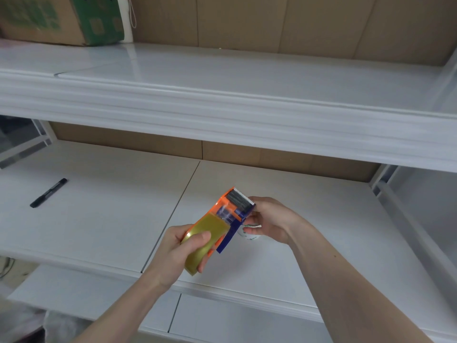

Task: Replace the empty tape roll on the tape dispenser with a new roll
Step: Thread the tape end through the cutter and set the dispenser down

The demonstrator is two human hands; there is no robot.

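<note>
An orange and blue tape dispenser [231,214] is held above the middle shelf, its serrated metal blade end pointing up and away. A yellowish tape roll [210,240] sits in its lower part. My left hand [181,253] grips the roll and the dispenser's lower end, thumb across the roll's face. My right hand [268,220] holds the dispenser's blue side near the blade. Behind and under the right hand, a white roll core with green print [251,234] lies on the shelf, partly hidden.
A black pen [48,193] lies on the white middle shelf [99,214] at the left. An upper shelf [222,95] juts out above, with a cardboard box [61,19] at its far left. White shelf posts stand at the right.
</note>
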